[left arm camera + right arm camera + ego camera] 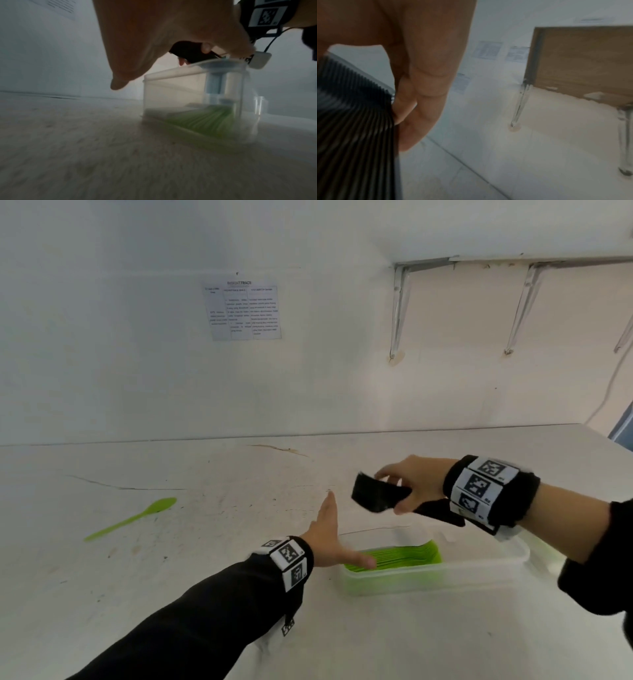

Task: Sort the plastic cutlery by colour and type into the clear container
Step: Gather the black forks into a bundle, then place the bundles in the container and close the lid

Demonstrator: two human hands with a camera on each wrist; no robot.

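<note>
My right hand [407, 486] grips a thick stack of black cutlery [376, 494], holding it in the air above the far side of the clear container [486, 568]. The stack's ribbed black edges [354, 121] fill the left of the right wrist view beside my fingers [426, 75]. A row of green cutlery [400, 556] lies inside the container at its left end, also seen through the wall as green cutlery [202, 120]. My left hand [332, 539] is flat with straight fingers just left of the container [188, 97], holding nothing. A single green spoon [132, 518] lies on the table far left.
The white table [205, 594] meets a white wall at the back with a printed sheet [243, 311] on it. A shelf on metal brackets [399, 306] hangs at the upper right. A cracked line runs across the table's left part.
</note>
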